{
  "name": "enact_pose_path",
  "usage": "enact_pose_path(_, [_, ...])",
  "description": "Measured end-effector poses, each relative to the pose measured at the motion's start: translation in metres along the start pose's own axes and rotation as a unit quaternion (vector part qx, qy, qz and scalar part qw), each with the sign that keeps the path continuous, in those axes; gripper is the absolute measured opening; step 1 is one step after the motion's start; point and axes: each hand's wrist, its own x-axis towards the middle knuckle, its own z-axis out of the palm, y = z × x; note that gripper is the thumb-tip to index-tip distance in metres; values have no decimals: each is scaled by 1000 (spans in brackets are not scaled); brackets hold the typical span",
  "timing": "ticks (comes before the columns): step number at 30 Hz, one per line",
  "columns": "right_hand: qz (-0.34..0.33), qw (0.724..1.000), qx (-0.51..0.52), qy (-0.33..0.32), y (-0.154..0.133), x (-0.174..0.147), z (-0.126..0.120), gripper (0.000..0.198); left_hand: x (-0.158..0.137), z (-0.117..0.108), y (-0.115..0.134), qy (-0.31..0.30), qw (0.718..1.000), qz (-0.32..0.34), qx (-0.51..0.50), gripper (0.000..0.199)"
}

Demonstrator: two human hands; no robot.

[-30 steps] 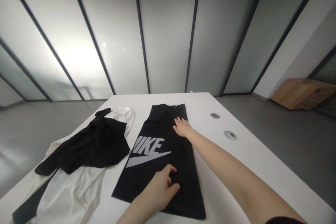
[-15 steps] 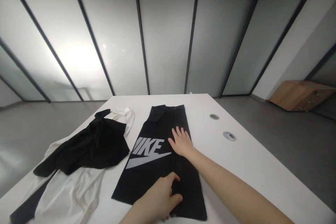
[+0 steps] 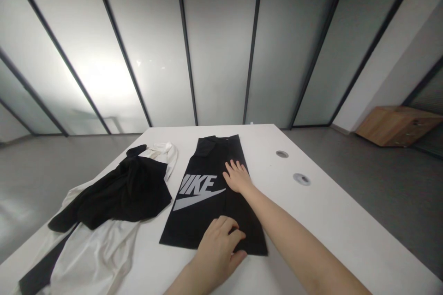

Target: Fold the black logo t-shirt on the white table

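Note:
A black T-shirt [image 3: 207, 216] with a grey NIKE print lies flat, folded to a long narrow shape, on the white table. A short sleeve [image 3: 204, 147] is turned in near its far end. My right hand [image 3: 238, 176] rests on the shirt right of the lettering, palm down, fingers spread. Over the shirt's near edge is my left hand [image 3: 221, 244], its fingers loosely bent and the thumb apart from them. Nothing shows between them; whether the fingertips touch cloth I cannot tell.
Left of the shirt, a crumpled black garment [image 3: 128, 189] lies across crumpled white cloth [image 3: 93, 253]. The white table [image 3: 332, 235] has two round grommets [image 3: 302, 179] on the right. A wooden cabinet [image 3: 394, 124] stands on the floor far right, and frosted glass panels [image 3: 221, 50] are behind.
The black shirt has shifted away from me; its near edge lies farther up the table and straighter. My left hand has moved slightly forward and right. The right hand stays flat on the cloth.

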Motion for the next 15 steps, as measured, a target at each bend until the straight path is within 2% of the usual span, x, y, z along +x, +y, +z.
enact_pose_path(3, [11, 1000, 6, 7, -1, 2, 0, 68, -1, -2, 0, -56, 998, 10, 13, 29])
enact_pose_path(5, [21, 1000, 9, 12, -1, 1, -1, 67, -1, -5, 0, -67, 997, -1, 33, 31])
enact_pose_path(10, [71, 997, 22, 34, -4, -4, -4, 68, 3, -16, 0, -54, 996, -40, 60, 32])
enact_pose_path(15, [162, 984, 34, 67, -9, -14, -3, 71, 5, -20, -2, -19, 987, -104, 119, 41])
